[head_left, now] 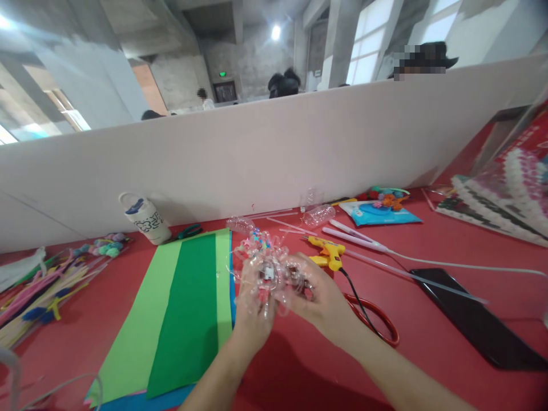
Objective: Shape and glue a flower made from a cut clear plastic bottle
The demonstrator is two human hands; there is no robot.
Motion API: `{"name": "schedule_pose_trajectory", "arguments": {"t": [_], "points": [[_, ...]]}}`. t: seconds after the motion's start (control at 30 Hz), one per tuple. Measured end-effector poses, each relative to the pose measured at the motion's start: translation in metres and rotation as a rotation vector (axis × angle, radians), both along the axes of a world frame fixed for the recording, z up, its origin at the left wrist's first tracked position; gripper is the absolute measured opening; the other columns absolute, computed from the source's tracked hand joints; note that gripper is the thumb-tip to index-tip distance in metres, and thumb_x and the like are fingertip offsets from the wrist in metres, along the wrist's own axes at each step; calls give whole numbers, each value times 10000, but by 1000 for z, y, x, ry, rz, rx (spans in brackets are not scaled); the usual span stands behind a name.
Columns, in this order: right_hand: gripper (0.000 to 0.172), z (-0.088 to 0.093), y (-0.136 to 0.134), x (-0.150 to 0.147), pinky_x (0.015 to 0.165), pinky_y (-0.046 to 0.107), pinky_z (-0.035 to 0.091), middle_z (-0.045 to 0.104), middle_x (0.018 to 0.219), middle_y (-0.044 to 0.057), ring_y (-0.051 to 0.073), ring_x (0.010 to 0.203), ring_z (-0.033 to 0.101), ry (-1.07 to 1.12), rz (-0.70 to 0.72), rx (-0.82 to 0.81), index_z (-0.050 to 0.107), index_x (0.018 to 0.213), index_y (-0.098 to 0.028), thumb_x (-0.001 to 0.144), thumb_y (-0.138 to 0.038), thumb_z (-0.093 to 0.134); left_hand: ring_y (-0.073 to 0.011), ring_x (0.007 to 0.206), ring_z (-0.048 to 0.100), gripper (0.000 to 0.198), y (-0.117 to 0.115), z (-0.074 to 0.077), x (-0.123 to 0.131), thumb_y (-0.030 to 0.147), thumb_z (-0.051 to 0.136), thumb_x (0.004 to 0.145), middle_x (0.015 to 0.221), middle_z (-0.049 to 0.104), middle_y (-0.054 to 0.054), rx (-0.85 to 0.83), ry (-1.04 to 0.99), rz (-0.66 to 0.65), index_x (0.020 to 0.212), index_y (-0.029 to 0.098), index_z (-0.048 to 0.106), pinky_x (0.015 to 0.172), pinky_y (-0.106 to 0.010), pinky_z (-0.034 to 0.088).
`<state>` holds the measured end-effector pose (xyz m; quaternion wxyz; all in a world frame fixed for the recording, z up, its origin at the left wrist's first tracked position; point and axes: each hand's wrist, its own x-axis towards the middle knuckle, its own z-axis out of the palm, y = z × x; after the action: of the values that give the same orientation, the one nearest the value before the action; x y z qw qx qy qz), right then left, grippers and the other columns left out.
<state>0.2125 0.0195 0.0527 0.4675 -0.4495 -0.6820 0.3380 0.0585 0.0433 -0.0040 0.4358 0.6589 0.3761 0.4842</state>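
Above the red table [295,377], near the middle of the view, both hands hold a clear plastic craft piece [280,265] made of looped, curled strips with small reddish and white bits inside. My left hand [252,308] is closed around its left and lower side. On the right side, my right hand [319,297] curls its fingers onto the same piece; the fingertips are partly hidden by the shiny loops. Just beyond the right hand lies a yellow hot glue gun [329,251]. Red-handled scissors [391,331] rest by the right forearm, partly covered.
Green sheets [188,308] lie left of my hands, near a white tumbler [149,222]. Pipe cleaners [47,279] are at far left. Behind the glue gun are a pale, corded flat tool [355,238], clear bottle pieces [319,216] and a blue wipes pack [381,214]. A black slab [479,319] lies right.
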Motion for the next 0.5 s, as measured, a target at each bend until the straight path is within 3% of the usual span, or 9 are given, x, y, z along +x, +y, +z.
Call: {"name": "schedule_pose_trajectory", "arguments": {"t": [0.07, 0.13, 0.27, 0.37, 0.5], "points": [[181, 1, 2, 3, 733, 302, 468, 575, 905, 12, 172, 811, 554, 37, 20, -9, 576, 968, -250, 789, -247, 598, -307, 1380, 223, 540, -1, 9, 0, 318, 630, 770, 1385, 452, -52, 67, 12, 70, 1280, 313, 454, 1140, -520, 119], [217, 3, 4, 9, 746, 302, 467, 583, 938, 16, 174, 836, 561, 79, 61, -18, 578, 997, -250, 782, -239, 602, -328, 1327, 329, 478, -1, 20, -2, 300, 667, 733, 1339, 506, -77, 107, 62, 70, 1197, 272, 552, 1110, -528, 200], [216, 8, 9, 21, 681, 275, 459, 560, 924, 17, 159, 789, 553, 84, 204, -78, 593, 984, -236, 769, -248, 615, -272, 1082, 579, 410, 3, 36, -10, 274, 699, 714, 1164, 632, -79, -25, -32, -115, 1113, 254, 608, 974, -448, 424], [261, 8, 10, 27, 656, 266, 438, 531, 892, 4, 141, 744, 522, 21, 273, -71, 594, 1025, -244, 765, -234, 615, -261, 1091, 575, 536, 5, 39, -16, 231, 738, 679, 1190, 623, -75, -79, -25, -202, 1187, 274, 573, 977, -419, 432], [354, 6, 9, 30, 663, 263, 445, 553, 928, -1, 141, 761, 528, -8, 255, -125, 557, 1102, -283, 761, -232, 637, -288, 1217, 471, 528, 6, 38, -19, 233, 720, 700, 1279, 559, -81, -13, 105, -183, 1206, 289, 579, 1055, -449, 350]]}}
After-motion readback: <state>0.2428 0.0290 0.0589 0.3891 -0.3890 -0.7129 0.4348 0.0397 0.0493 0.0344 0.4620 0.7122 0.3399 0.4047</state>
